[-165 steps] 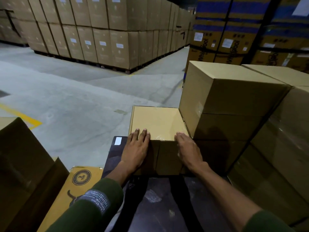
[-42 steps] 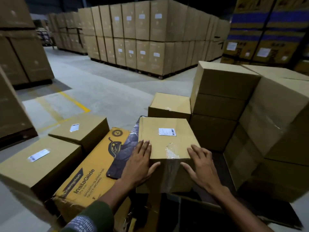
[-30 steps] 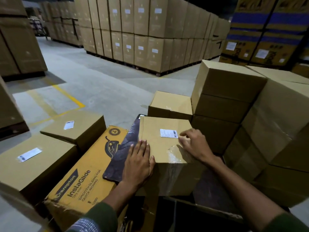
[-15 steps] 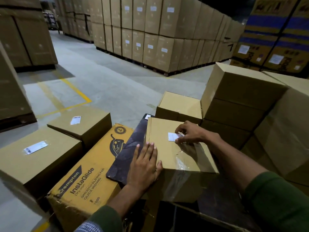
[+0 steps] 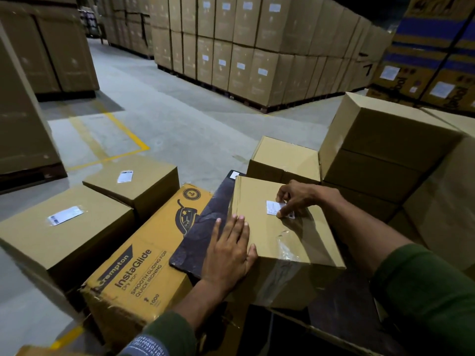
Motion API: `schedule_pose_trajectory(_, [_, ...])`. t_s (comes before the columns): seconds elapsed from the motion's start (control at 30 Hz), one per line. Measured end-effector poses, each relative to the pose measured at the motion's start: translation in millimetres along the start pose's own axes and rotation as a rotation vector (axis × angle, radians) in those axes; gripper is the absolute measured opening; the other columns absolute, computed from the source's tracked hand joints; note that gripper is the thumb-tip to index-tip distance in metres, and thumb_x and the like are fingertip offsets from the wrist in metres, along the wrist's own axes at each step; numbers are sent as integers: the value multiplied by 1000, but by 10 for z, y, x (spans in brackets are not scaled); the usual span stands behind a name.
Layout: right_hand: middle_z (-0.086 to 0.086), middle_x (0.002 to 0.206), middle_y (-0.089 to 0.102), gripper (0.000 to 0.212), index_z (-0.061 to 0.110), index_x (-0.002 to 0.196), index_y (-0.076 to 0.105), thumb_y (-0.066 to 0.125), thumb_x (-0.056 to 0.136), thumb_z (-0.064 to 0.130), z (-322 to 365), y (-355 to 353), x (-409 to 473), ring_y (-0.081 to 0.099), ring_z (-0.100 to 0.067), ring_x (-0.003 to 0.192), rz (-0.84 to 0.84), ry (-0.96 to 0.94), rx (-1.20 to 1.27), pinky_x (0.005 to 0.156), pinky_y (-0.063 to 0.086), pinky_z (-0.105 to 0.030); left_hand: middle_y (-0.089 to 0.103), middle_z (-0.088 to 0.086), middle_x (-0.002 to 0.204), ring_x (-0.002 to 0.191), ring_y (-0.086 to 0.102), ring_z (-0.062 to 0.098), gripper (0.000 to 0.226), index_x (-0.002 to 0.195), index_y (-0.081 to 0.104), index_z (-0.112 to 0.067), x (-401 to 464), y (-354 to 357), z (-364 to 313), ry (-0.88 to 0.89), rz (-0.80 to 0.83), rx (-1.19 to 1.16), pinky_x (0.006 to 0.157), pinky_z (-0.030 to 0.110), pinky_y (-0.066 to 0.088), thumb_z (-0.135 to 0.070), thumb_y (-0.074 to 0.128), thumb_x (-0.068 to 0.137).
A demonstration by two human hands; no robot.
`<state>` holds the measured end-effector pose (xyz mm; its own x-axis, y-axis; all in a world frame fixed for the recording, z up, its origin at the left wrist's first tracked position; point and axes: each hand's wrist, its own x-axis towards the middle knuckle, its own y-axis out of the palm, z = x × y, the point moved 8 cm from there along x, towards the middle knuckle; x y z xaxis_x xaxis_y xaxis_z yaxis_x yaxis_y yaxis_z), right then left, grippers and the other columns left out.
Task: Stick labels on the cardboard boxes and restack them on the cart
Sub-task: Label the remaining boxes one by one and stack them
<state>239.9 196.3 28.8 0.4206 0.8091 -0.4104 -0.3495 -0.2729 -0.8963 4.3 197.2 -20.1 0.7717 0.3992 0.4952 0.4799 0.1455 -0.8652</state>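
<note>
Box [image 5: 277, 227] sits at cart's near edge, left hand [image 5: 228, 253] flat w/ straight fingers steadying it, right hand [image 5: 298, 199] fingertips pressing label [image 5: 273, 208] down; prob. light, stiff cardboard w/ slick tape, so lift by both sides.

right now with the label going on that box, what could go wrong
1. The right hand presses the white label with fingertips only; its edges may lift or crease if not smoothed flat.
2. The cardboard box sits partly on a dark board resting across the Crompton InstaGlide carton; only the flat left hand steadies it, so it might slide.
3. Loose clear tape at the box's near edge could snag during restacking.
</note>
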Motion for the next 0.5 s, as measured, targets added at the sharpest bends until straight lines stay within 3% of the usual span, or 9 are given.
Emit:
schedule_pose_trajectory(0.2, [-1, 115, 54, 51, 28, 104, 53, 86, 67, 44, 66, -45, -13, 59, -20, 101, 48, 13, 26, 84, 55, -35, 54, 15, 141, 136, 44, 29, 56, 133, 57, -5, -14, -10, 1, -1, -32, 20, 109, 58, 36, -41, 35, 97])
schedule_pose_trajectory(0.27, [0, 109, 58, 53, 26, 98, 52, 88, 64, 42, 102, -72, -22, 61, -17, 94, 37, -1, 17, 76, 56, -33, 55, 15, 139, 135, 46, 29, 55, 131, 59, -5, -16, -12, 5, -3, -47, 18, 110, 58, 30, -41, 36, 96])
schedule_pose_trajectory(0.37, [2, 97, 62, 50, 25, 89, 49, 89, 63, 39, 129, -108, -56, 61, -16, 84, 5, -26, 9, 59, 46, -27, 56, 15, 138, 134, 47, 29, 55, 131, 59, -5, -8, -16, -2, 1, -50, 18, 108, 55, 26, -41, 37, 95])
schedule_pose_trajectory(0.5, [4, 98, 60, 48, 26, 92, 47, 86, 68, 41, 121, -102, -148, 57, -13, 85, -60, -41, 13, 61, 41, -24, 56, 14, 139, 134, 47, 28, 56, 132, 58, -7, -14, 11, 9, -21, -10, 2, 109, 58, 35, -43, 36, 96])
